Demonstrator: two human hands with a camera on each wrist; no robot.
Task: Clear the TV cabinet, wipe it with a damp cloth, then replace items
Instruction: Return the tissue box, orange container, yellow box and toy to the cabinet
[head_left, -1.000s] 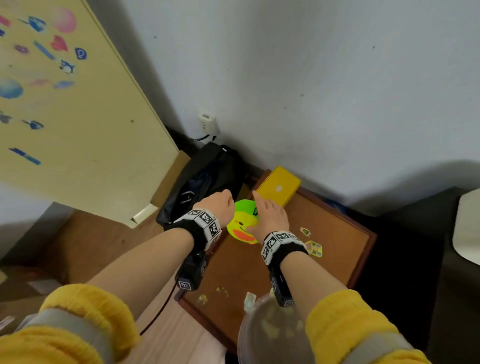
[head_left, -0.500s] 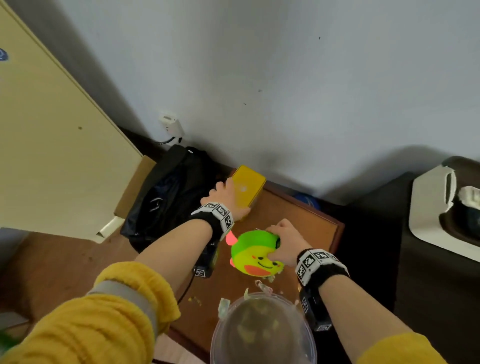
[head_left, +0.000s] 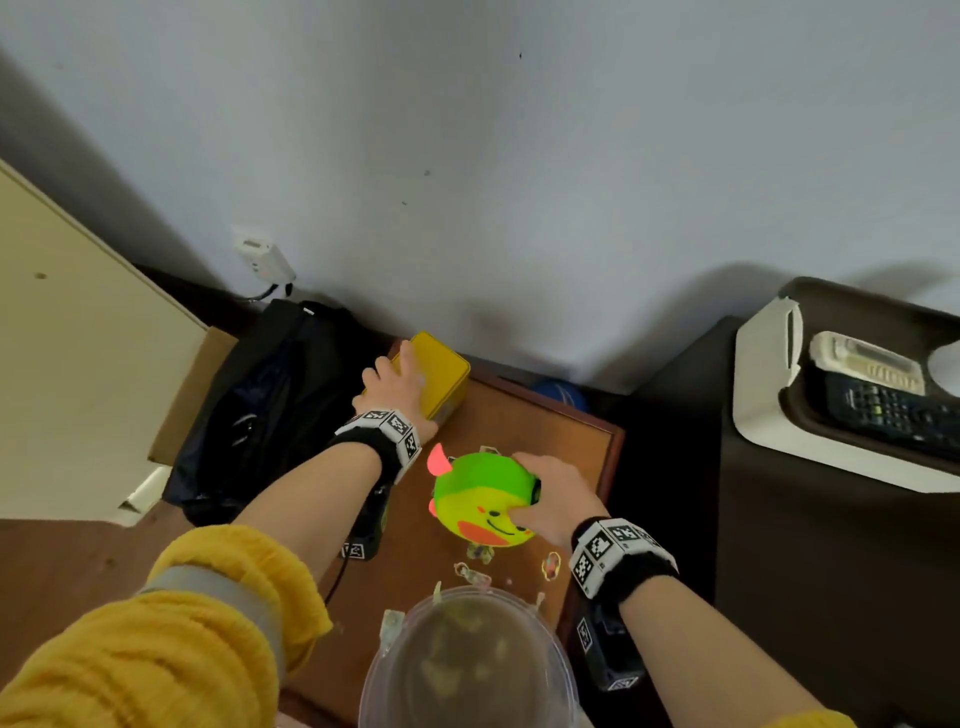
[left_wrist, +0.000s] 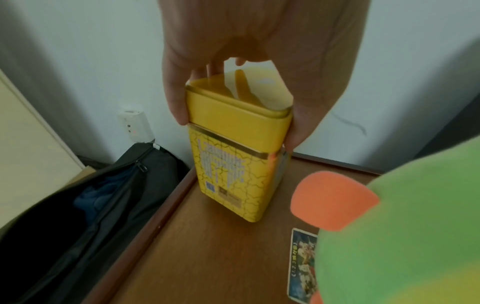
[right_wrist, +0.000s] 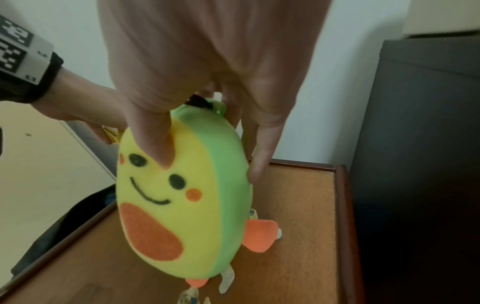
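A tall yellow tin (head_left: 441, 376) (left_wrist: 233, 148) stands at the far left corner of the brown cabinet top (head_left: 545, 431) (left_wrist: 197, 257) (right_wrist: 298, 205). My left hand (head_left: 397, 387) (left_wrist: 233, 123) grips the tin's lid from above, thumb on one side and fingers on the other. My right hand (head_left: 545, 493) (right_wrist: 207, 144) pinches a green and yellow avocado plush (head_left: 483, 501) (right_wrist: 182, 195) (left_wrist: 402, 236) by its top and holds it off the cabinet top.
Small stickers and cards (head_left: 550, 566) (left_wrist: 302, 265) lie on the cabinet top. A clear plastic container (head_left: 467, 660) is near its front edge. A black bag (head_left: 270, 405) (left_wrist: 78, 205) sits left of the cabinet, a dark unit with a white tray (head_left: 831, 415) right.
My right hand has lifted the plush off the cabinet top and drawn it toward me. My left hand has moved from beside the plush to the yellow tin and closed on its lid.
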